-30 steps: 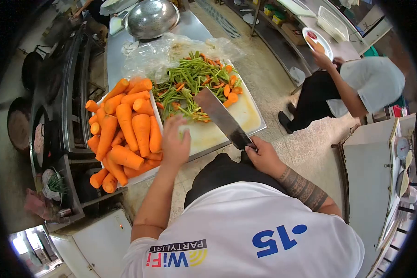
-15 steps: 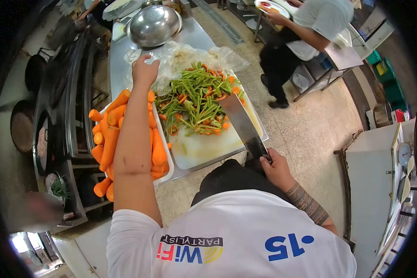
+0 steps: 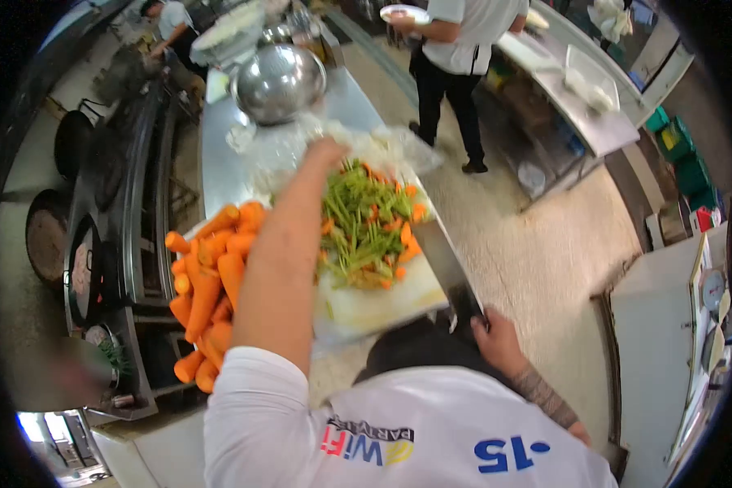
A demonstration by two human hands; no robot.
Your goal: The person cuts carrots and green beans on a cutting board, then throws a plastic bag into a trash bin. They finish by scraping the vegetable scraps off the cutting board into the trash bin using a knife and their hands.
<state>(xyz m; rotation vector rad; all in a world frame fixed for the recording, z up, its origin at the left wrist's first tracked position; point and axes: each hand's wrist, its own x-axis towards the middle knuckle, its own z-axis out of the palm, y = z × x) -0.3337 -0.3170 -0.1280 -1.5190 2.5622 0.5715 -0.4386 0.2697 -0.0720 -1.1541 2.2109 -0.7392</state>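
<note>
My right hand (image 3: 500, 342) is closed around the handle of a cleaver (image 3: 447, 267), whose wide blade points away from me along the right edge of the white cutting board (image 3: 346, 313). On the board lies a heap of cut green vegetable stalks (image 3: 362, 215), mixed with orange carrot pieces (image 3: 409, 246). My left hand (image 3: 327, 150) reaches over the far left of this heap, against a clear plastic bag (image 3: 276, 159); motion blurs its fingers. Below my left forearm, peeled whole carrots (image 3: 207, 281) are piled up, their tray mostly hidden.
A metal bowl (image 3: 281, 85) stands farther back on the steel table (image 3: 354, 102). Stoves with pans (image 3: 81, 276) line the left. Across the aisle, a person (image 3: 455, 69) carries a plate near a side table (image 3: 577, 122). A white cabinet (image 3: 655, 317) stands at right.
My left hand has moved right, toward the green heap. The cleaver has shifted slightly right and toward me. The person across the aisle has moved left, and my view has shifted.
</note>
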